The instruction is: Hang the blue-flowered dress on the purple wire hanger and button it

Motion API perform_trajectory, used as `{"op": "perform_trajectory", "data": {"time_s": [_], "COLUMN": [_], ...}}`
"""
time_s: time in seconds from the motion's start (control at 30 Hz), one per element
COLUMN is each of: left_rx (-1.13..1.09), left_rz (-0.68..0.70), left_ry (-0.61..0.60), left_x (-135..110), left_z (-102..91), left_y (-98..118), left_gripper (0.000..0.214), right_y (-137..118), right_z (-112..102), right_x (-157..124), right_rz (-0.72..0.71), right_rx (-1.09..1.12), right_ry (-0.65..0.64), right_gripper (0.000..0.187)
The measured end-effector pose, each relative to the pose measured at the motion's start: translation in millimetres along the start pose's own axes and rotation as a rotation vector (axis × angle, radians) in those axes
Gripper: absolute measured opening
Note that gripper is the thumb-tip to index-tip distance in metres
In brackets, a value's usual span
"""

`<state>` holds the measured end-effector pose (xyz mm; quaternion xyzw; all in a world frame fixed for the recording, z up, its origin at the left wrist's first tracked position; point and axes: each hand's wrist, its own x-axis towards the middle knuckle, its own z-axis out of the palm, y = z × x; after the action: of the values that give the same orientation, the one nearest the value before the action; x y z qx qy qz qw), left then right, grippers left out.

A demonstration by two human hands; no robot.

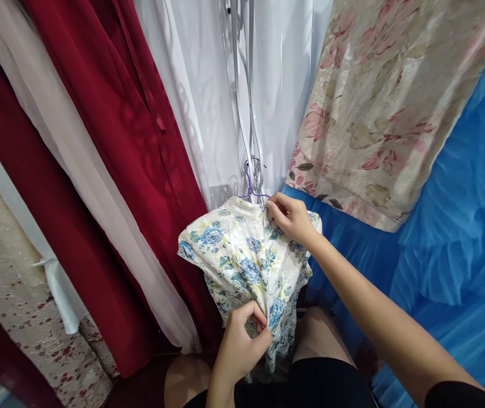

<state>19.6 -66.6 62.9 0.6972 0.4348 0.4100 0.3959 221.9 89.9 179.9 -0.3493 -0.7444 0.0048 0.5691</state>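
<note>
A white dress with blue flowers [238,255] hangs in front of me on a purple hanger [249,184]. My right hand [291,218] pinches the fabric at the dress's collar, just beside the hanger hook. My left hand [242,343] is closed on the dress's fabric lower down, near the middle front. Both hands grip the same garment.
Dark red dresses [110,153] and a white sheer one [195,96] hang to the left and behind. A beige floral garment [378,107] and blue tulle [459,226] hang on the right. My knees [314,340] show below the dress.
</note>
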Motion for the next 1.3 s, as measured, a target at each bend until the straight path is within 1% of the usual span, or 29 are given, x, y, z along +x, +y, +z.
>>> {"op": "perform_trajectory", "data": {"time_s": [0.1,0.2,0.3,0.37,0.43,0.47,0.53,0.67,0.73,0.83,1.03,1.17,1.23,1.3], "left_rx": [0.012,0.014,0.023,0.038,0.057,0.065,0.071,0.058,0.054,0.059,0.069,0.067,0.084,0.105], "left_rz": [-0.002,0.004,0.014,0.012,0.006,0.004,0.001,-0.014,-0.012,-0.003,-0.004,-0.007,0.042,0.144], "left_ry": [0.036,0.058,0.061,0.067,0.067,0.063,0.049,0.034,0.036,0.033,0.045,0.086,0.136,0.217], "left_x": [0,2,3,5,6,7,8,8,8,7,5,9,18,32], "left_z": [2.2,6.0,10.1,13.0,16.0,17.3,19.6,21.6,21.5,21.0,22.4,18.8,10.2,-3.2], "left_y": [-6,-11,-14,-14,-14,-14,-12,-11,-11,-11,-15,-17,-6,17], "left_gripper": [0.01,0.009,0.009,0.009,0.01,0.01,0.01,0.01,0.011,0.011,0.011,0.005,0.003,0.01], "right_y": [-9,-17,-24,-26,-26,-25,-21,-17,-18,-21,-26,-36,-43,-50], "right_z": [-2,-3,-3,-2,1,3,8,20,25,31,39,34,27,18], "right_x": [-9,-16,-22,-27,-31,-33,-36,-39,-39,-35,-31,-35,-35,-32], "right_rz": [0.018,0.01,0.027,0.091,0.19,0.239,0.322,0.489,0.559,0.613,0.633,0.555,0.51,0.49], "right_rx": [0.06,0.051,0.039,0.074,0.159,0.212,0.312,0.424,0.466,0.538,0.56,0.599,0.608,0.602], "right_ry": [0.051,0.105,0.19,0.241,0.262,0.246,0.176,-0.021,-0.063,-0.06,0.003,0.005,0.029,0.042], "right_gripper": [0.02,0.018,0.017,0.018,0.022,0.023,0.023,0.033,0.037,0.037,0.029,0.025,0.022,0.021]}}
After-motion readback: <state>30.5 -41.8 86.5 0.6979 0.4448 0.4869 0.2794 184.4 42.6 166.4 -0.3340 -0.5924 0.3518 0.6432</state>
